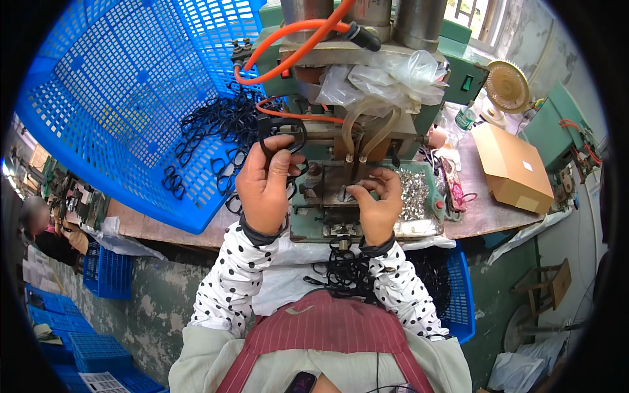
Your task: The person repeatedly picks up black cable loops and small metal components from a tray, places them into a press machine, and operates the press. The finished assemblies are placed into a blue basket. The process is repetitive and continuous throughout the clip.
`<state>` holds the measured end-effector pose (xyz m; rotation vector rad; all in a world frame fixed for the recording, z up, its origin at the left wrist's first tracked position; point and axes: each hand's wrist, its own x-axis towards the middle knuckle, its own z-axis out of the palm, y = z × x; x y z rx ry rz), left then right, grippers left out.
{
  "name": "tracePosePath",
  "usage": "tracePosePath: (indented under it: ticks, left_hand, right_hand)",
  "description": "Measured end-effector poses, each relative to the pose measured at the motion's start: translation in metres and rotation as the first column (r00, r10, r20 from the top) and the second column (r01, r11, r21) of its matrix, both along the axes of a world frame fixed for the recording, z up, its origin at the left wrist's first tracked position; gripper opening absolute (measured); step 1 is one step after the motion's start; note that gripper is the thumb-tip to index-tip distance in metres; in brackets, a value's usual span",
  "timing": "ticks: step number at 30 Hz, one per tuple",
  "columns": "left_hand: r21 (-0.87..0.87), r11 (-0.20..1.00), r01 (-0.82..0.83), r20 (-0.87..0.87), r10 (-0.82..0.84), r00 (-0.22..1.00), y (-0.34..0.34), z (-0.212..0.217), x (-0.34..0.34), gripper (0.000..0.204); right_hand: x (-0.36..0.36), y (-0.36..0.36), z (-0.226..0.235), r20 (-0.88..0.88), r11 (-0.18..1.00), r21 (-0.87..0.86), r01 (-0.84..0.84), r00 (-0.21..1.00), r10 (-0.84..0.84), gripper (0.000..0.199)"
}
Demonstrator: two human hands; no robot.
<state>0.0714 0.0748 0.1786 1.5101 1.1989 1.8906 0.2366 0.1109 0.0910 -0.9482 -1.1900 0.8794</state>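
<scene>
My left hand [263,187] is raised at the left side of a green press machine [308,226]. Its thumb and fingers close on a black looped piece [298,128], a thin frame with open loops; its exact kind is unclear. My right hand [380,206] is at the machine's metal work block [325,193], below two clear tubes. There its thumb and forefinger pinch together, on something too small to make out. Just right of that hand lies a heap of small shiny metal parts [414,193] on the machine's bed.
A large blue basket [124,177] at the left holds many black looped pieces [219,124]. More of them lie in a blue crate [462,295] below the table. An open cardboard box [511,167] and a small fan [508,88] stand at the right. Orange hoses [288,62] arch above.
</scene>
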Motion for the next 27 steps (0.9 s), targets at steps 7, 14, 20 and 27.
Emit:
tracePosePath:
  ticks: [7, 14, 20, 27]
  left_hand:
    - [0.023, 0.998, 0.066, -0.03, -0.065, 0.997, -0.003, -0.006, -0.007, 0.022]
    - [0.364, 0.898, 0.248, -0.653, 0.056, 0.755, -0.023, -0.036, 0.01, 0.039]
    - [0.276, 0.838, 0.471, -0.815, -0.056, 0.577, -0.015, -0.071, 0.03, 0.044]
    - [0.261, 0.836, 0.483, -0.848, -0.041, 0.529, -0.014, -0.072, 0.026, 0.041]
  right_hand:
    - [-0.015, 0.003, -0.01, -0.21, 0.993, 0.112, 0.047, 0.977, -0.023, 0.039]
    - [-0.009, 0.012, -0.023, -0.053, 0.97, 0.226, 0.09, 0.995, -0.081, 0.033]
    - [0.101, 0.049, -0.025, 0.602, 0.815, 0.346, 0.465, 0.556, -0.573, 0.022]
    - [0.168, 0.029, -0.048, 0.898, 0.93, 0.087, 0.357, 0.376, -0.228, 0.031]
